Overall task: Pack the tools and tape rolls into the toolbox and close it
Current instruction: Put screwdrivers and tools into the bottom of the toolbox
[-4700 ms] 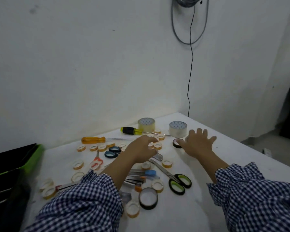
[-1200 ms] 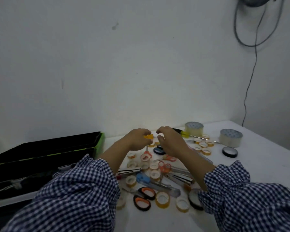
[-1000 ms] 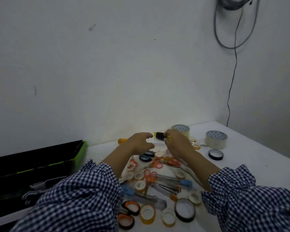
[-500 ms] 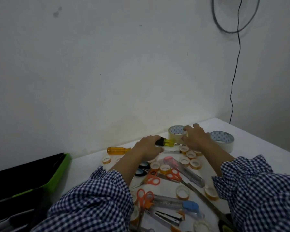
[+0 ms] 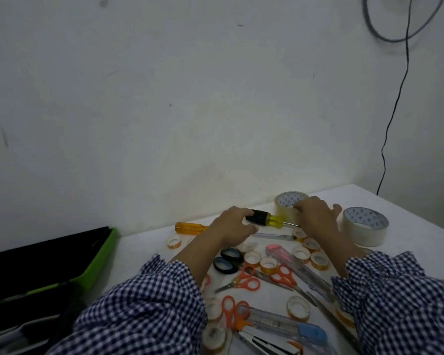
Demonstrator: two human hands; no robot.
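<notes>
My left hand is closed round the black end of a black-and-yellow screwdriver at the back of the white table. My right hand lies palm down over the tip of its metal shaft, touching a large clear tape roll; its grip is hidden. A second large tape roll stands to the right. An orange screwdriver lies left of my left hand. The black toolbox with a green rim stands open at the far left.
Several small tape rolls, orange scissors, black-handled scissors, a pink utility knife and a blue one lie scattered between my forearms. The wall is right behind the table, with a black cable hanging on it.
My left hand has closed on the black-and-yellow screwdriver's handle. My right hand has slid from the large tape roll onto the shaft. The view has shifted right, away from the toolbox.
</notes>
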